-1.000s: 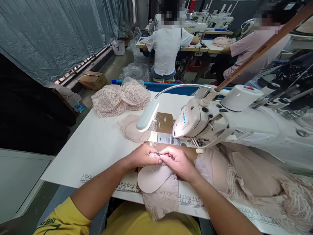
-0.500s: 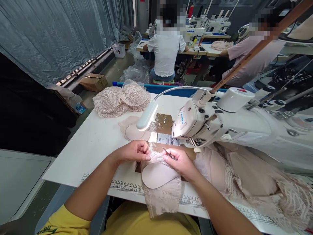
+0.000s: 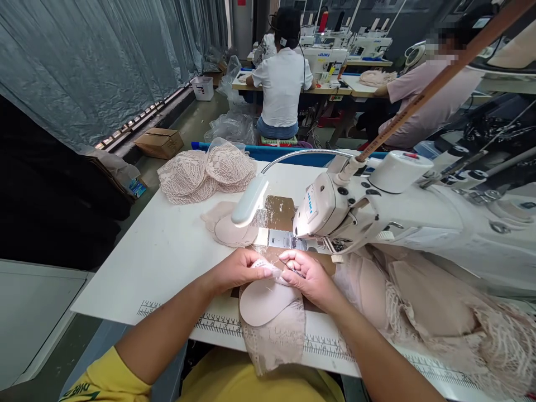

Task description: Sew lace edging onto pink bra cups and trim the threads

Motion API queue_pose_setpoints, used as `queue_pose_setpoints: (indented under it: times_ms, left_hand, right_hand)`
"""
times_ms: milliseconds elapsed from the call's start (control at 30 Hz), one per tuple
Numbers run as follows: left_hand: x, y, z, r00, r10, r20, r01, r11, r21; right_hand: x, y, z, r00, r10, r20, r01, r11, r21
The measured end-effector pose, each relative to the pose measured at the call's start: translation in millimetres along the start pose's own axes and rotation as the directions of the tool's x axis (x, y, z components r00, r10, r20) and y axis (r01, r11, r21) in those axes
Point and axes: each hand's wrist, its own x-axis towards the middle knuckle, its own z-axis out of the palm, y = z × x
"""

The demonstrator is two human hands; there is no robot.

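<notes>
My left hand (image 3: 240,271) pinches the upper edge of a beige lace bra cup piece (image 3: 274,338) between thumb and fingers. A smooth pale foam cup (image 3: 262,304) lies against the lace, which hangs over the table's front edge. My right hand (image 3: 310,279) grips the same edge a short way to the right. Small, dark, pointed thread snips (image 3: 290,264) also sit in its fingers, tip toward the left hand. Both hands are just in front of the sewing machine head (image 3: 320,204). Another lace cup piece (image 3: 234,229) lies flat beyond my left hand.
Stacked lace cups (image 3: 188,173) rest at the table's far left. A lamp (image 3: 250,204) on a bent neck hangs over the machine bed. Bunched beige lace fabric (image 3: 431,301) fills the right side. Two people (image 3: 281,84) sit at machines beyond.
My left hand has moved slightly right and down, closer to my right hand. The fabric edge between them is bunched differently, and the hanging lace has shifted a little left.
</notes>
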Motion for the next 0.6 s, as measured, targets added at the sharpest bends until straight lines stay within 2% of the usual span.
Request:
queue_pose_setpoints:
  times_ms: [100,233,433,600]
  left_hand:
    - [1,-5,-1.0,1.000,0.011,-0.027,-0.011,1.000,0.006]
    - [2,-6,-1.3,0.998,0.060,-0.035,-0.059,0.998,0.039]
    - [4,-8,1.4,0.998,0.059,-0.023,-0.057,0.997,0.055]
    - [7,-8,4.1,1.000,0.025,-0.012,-0.024,0.998,0.053]
  right_hand:
    - [-2,0,-11,1.000,0.008,0.029,-0.008,1.000,0.007]
    - [-2,-9,-18,0.996,0.022,0.087,-0.012,0.994,-0.111]
    - [0,-11,-8,0.993,0.029,0.114,-0.014,0.991,-0.132]
    - [2,-13,2,0.998,0.005,0.063,0.004,0.991,-0.134]
